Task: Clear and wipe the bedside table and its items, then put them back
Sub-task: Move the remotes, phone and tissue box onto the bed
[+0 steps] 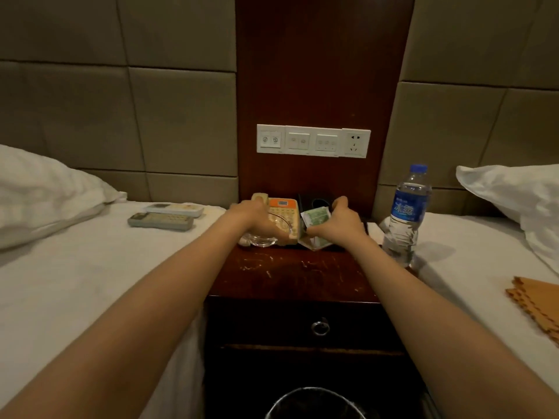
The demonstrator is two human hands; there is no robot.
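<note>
Holding the glass ashtray (pixel 260 239) with the left hand (pixel 257 217), fingers curled over its far rim, at 11 o'clock on the bedside table (pixel 296 276), touching or just in front of the telephone (pixel 282 205). Pinching the green packets (pixel 314 219) with the right hand (pixel 344 220) at 12 o'clock, just right of the telephone; perhaps several packets, hard to count in the blur. Judged as the clearing step: for the ashtray, free place toward 9 o'clock, on the left bed (pixel 90 282) near the two remote controls (pixel 163 220); for the packets, toward 3 o'clock, past the water bottle (pixel 405 216), standing near the right wrist and easy to knock. Orange cloth (pixel 538 303) at 4 o'clock, well apart.
</note>
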